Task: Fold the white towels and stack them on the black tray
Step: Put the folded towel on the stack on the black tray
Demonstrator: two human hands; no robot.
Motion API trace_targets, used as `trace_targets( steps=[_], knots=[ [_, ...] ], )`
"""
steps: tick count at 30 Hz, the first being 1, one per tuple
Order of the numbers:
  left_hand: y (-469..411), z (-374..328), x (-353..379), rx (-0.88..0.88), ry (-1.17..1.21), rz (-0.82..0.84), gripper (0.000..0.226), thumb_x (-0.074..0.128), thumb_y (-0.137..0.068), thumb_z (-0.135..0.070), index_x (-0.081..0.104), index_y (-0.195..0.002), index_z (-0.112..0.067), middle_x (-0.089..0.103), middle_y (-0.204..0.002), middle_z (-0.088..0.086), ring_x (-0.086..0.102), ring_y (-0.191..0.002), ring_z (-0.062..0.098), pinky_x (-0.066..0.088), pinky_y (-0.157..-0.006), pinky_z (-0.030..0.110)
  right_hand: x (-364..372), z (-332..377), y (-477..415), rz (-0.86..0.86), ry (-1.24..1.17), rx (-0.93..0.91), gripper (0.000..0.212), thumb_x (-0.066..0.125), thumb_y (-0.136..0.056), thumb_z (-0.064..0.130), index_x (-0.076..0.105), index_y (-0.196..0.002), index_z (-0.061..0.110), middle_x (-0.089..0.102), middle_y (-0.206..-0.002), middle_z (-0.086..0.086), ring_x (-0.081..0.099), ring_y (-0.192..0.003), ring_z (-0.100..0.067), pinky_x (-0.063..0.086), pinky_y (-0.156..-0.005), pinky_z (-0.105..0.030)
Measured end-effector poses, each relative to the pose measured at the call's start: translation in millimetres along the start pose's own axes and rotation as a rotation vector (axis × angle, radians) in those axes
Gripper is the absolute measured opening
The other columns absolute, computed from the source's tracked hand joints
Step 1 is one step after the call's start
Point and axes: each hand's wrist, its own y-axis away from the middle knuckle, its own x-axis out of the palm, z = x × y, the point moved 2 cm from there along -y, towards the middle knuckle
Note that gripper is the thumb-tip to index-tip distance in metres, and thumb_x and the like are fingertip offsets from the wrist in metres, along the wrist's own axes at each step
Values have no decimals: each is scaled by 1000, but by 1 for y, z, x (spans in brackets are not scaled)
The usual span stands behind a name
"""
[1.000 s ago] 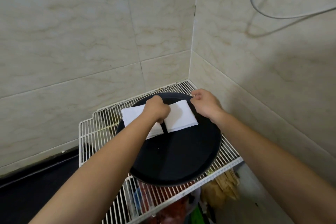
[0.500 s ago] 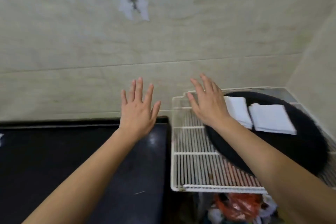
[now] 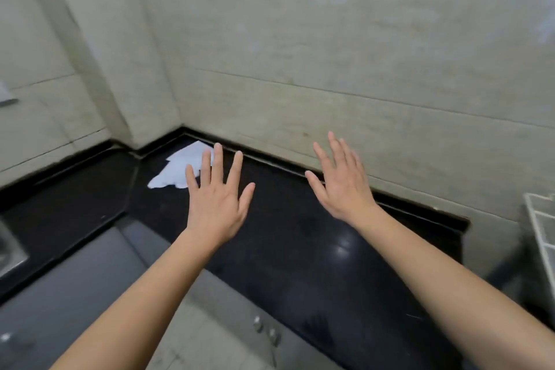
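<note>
Two spread grips, left hand (image 3: 214,207), right hand (image 3: 342,189), over black counter (image 3: 300,249), white towel (image 3: 180,170) in corner.

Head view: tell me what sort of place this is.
Likely a kitchen: a black counter runs along tiled walls, a metal sink edge shows at far left, and a white wire rack stands at right.

No legible text anywhere
</note>
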Motion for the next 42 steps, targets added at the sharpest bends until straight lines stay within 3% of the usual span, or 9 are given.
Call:
trace_targets(
  steps=[3, 6, 13, 19, 26, 36, 42],
  knots=[
    [26, 103, -5, -75, -40, 3, 70, 25, -97, -56, 31, -154, -16, 18, -162, 22, 16, -149, 41, 20, -111, 68, 39, 95, -25, 66, -13, -100, 67, 32, -98, 54, 37, -153, 16, 23, -163, -18, 29, -147, -41, 30, -116, -54],
    [42, 179, -7, -159, -67, 14, 71, 28, -97, -56, 31, -154, -15, 19, -162, 22, 17, -148, 41, 21, -111, 68, 67, 166, -41, 128, -7, -183, 68, 29, -99, 55, 32, -156, 17, 17, -165, -17, 23, -149, -39, 26, -118, -53],
    [54, 287, 26, -290, -75, 111, 72, 26, -96, -56, 30, -154, -14, 20, -161, 22, 18, -148, 41, 25, -109, 68, 137, 255, -83, 197, -17, -295, 65, 41, -102, 49, 28, -157, 16, 12, -166, -16, 18, -151, -38, 24, -119, -52],
    [19, 343, 84, -275, -100, 206, 71, 26, -97, -57, 31, -154, -15, 22, -161, 21, 19, -148, 40, 26, -110, 67, 217, 282, -145, 244, -33, -293, 66, 40, -101, 49, 28, -156, 16, 16, -165, -17, 22, -150, -37, 28, -118, -51],
    [-87, 410, 165, -251, -141, 340, 72, 19, -97, -59, 28, -156, -17, 21, -162, 19, 19, -149, 38, 27, -112, 64, 316, 293, -265, 269, -107, -200, 64, 38, -103, 48, 27, -156, 15, 18, -164, -16, 22, -150, -37, 27, -118, -48],
    [-176, 451, 287, -163, -8, 514, 77, 5, -94, -61, 14, -159, -20, 5, -166, 12, 1, -153, 31, 12, -120, 55, 429, 293, -348, 455, -149, -108, 61, 38, -104, 46, 26, -156, 17, 31, -159, -11, 35, -143, -29, 37, -110, -45],
    [-184, 469, 377, -78, 130, 662, 61, 41, -101, -43, 28, -154, -15, 12, -165, 12, 7, -153, 32, 18, -119, 53, 503, 287, -334, 593, -141, -35, 52, 38, -105, 38, 30, -154, 23, 46, -140, -6, 52, -118, -27, 49, -90, -40]
  ],
)
